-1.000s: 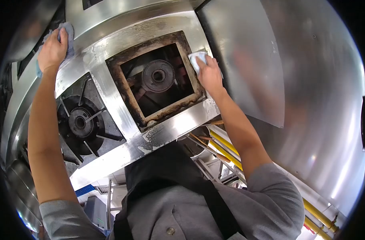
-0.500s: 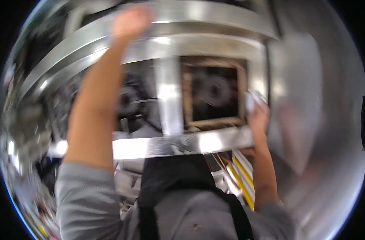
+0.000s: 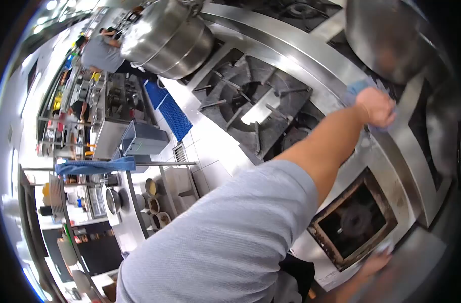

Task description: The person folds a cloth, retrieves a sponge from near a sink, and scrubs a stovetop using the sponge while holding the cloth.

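Note:
My left hand [image 3: 378, 107] is closed around a bluish cloth [image 3: 359, 87], which presses on the steel ledge [image 3: 319, 65] of a stove, behind the burners. The left arm in its grey sleeve crosses the view. At the lower right, my right hand [image 3: 376, 263] is partly blurred, its fingers on a small whitish thing [image 3: 383, 247] that I cannot make out. That hand rests beside a square burner opening [image 3: 354, 224] with a browned rim. Left of my forearm sits a burner with a black cast-iron grate [image 3: 250, 103].
A large steel pot [image 3: 167, 43] stands at the stove's far end, and a dark round pan [image 3: 387, 38] at the back right. Beyond are a grey bin [image 3: 144, 139], a blue mat [image 3: 175, 118], a rack with a blue towel [image 3: 96, 165], and another person [image 3: 101, 53] at a counter.
The view has swung to the left and tilted, bringing the kitchen and the pot into sight. My left hand stays on the back ledge with the cloth; my right remains beside the square opening.

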Motion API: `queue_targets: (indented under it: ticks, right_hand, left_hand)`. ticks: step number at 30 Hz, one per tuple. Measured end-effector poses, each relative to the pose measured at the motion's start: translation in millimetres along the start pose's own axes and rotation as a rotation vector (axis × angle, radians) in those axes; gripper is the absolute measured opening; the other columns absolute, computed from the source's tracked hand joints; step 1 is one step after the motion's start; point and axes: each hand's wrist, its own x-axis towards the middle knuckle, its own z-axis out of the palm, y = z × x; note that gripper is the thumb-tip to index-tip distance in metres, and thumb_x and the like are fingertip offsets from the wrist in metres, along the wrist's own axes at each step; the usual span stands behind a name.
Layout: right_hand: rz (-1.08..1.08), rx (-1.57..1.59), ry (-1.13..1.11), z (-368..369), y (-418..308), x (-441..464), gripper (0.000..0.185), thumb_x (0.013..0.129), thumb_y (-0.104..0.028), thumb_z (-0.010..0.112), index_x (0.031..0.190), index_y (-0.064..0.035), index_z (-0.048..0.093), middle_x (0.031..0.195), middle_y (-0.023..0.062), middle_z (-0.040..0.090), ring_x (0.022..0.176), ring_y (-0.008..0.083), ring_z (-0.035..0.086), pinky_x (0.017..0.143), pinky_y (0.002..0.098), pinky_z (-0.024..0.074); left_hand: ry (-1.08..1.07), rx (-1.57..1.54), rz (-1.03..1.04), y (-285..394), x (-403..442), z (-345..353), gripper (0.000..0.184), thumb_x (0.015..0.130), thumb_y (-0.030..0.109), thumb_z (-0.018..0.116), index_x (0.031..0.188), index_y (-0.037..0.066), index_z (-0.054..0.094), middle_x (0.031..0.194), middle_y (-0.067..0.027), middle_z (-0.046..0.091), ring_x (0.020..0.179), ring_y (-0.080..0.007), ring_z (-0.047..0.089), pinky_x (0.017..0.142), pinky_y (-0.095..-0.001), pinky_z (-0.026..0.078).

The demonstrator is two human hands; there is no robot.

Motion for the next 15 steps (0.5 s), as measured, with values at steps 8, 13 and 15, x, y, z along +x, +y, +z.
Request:
queue_targets:
  ticks: [8, 13, 15]
  right_hand:
    - [-0.193, 0.194, 0.275, 22, 30, -14, 0.038, 0.086, -0.018, 0.075, 0.111, 0.0049, 0.059, 0.108, 0.0194, 0.069, 0.098, 0.0334, 0.068, 0.086, 0.0462, 0.0535]
    - [0.035, -0.191, 0.029, 51, 53, 100, 0.045, 0.09, -0.002, 0.057, 0.133, -0.0094, 0.064, 0.103, 0.0286, 0.063, 0.093, 0.044, 0.061, 0.088, 0.051, 0.0485]
    - [-0.093, -0.193, 0.055, 51, 61, 79, 0.043, 0.091, -0.003, 0.055, 0.133, -0.0088, 0.064, 0.098, 0.0266, 0.062, 0.088, 0.0427, 0.061, 0.084, 0.0499, 0.0491]
  left_hand:
    - [0.171, -0.015, 0.012, -3, -2, 20, 0.039, 0.084, 0.046, 0.058, 0.076, 0.01, 0.071, 0.078, -0.0128, 0.069, 0.075, -0.0334, 0.069, 0.068, -0.0456, 0.055]
    - [0.184, -0.048, 0.037, -5, -1, 22, 0.04, 0.083, 0.046, 0.058, 0.076, 0.009, 0.071, 0.077, -0.0131, 0.07, 0.075, -0.0339, 0.069, 0.069, -0.0462, 0.055]
    - [0.147, -0.028, 0.003, -6, 1, 23, 0.04, 0.082, 0.047, 0.058, 0.075, 0.01, 0.071, 0.077, -0.0131, 0.07, 0.074, -0.0337, 0.07, 0.068, -0.0462, 0.055]
